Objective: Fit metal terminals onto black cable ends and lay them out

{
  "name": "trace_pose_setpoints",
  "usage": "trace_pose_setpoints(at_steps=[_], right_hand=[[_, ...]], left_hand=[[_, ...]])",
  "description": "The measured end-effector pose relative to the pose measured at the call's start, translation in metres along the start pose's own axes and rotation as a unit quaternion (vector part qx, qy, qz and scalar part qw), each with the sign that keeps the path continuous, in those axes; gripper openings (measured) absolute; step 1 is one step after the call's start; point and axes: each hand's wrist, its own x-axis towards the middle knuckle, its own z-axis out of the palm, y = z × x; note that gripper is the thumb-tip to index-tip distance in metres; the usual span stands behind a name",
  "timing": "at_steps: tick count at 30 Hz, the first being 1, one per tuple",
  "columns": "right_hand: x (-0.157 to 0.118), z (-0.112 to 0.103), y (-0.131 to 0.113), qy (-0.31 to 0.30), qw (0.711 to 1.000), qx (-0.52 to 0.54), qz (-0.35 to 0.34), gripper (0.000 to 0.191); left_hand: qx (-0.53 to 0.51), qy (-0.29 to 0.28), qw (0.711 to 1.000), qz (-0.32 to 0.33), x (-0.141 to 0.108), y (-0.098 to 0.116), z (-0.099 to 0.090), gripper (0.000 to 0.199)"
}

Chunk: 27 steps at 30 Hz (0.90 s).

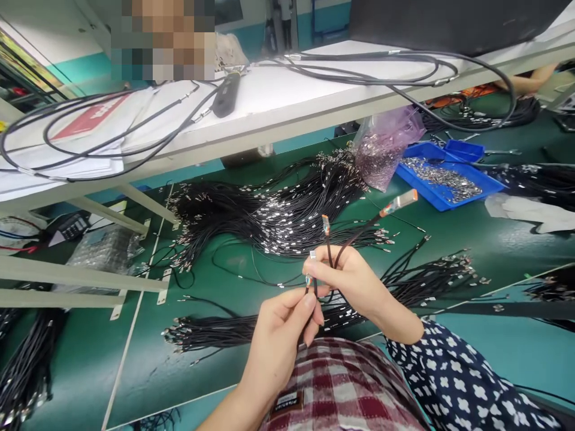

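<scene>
My left hand [281, 326] pinches a thin black cable close to its stripped end [308, 279], where small coloured wires show. Just above and to the right, my right hand [359, 284] is closed with its thumb and forefinger at a small silver metal end [313, 255]. Black cable also passes through the right hand. Two cable ends stick up out of it: a short one with an orange-tipped connector [326, 224] and a longer one with a larger silver and orange connector [399, 203]. The fingertips of both hands almost meet.
A large bundle of black cables [242, 209] lies behind my hands on the green table [148, 359], with another bundle [215, 332] in front. A blue tray [487, 187] of metal parts and a pink plastic bag [381, 155] stand right. A white shelf [287, 99] crosses above; a person sits beyond.
</scene>
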Motion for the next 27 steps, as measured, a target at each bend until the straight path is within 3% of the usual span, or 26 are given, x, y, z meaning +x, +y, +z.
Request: trace_pose_setpoints(at_steps=[7,27], right_hand=[[0.0011,0.0026,-0.0033,-0.088,0.989,0.103,0.065,0.033],[-0.0074,0.0093,-0.0077,-0.104,0.983,0.134,0.062,0.036]], left_hand=[[-0.044,0.003,0.999,0.003,-0.0047,-0.0007,0.0016,0.024],[-0.063,-0.028,0.997,0.037,-0.0075,-0.0072,-0.0054,0.022]])
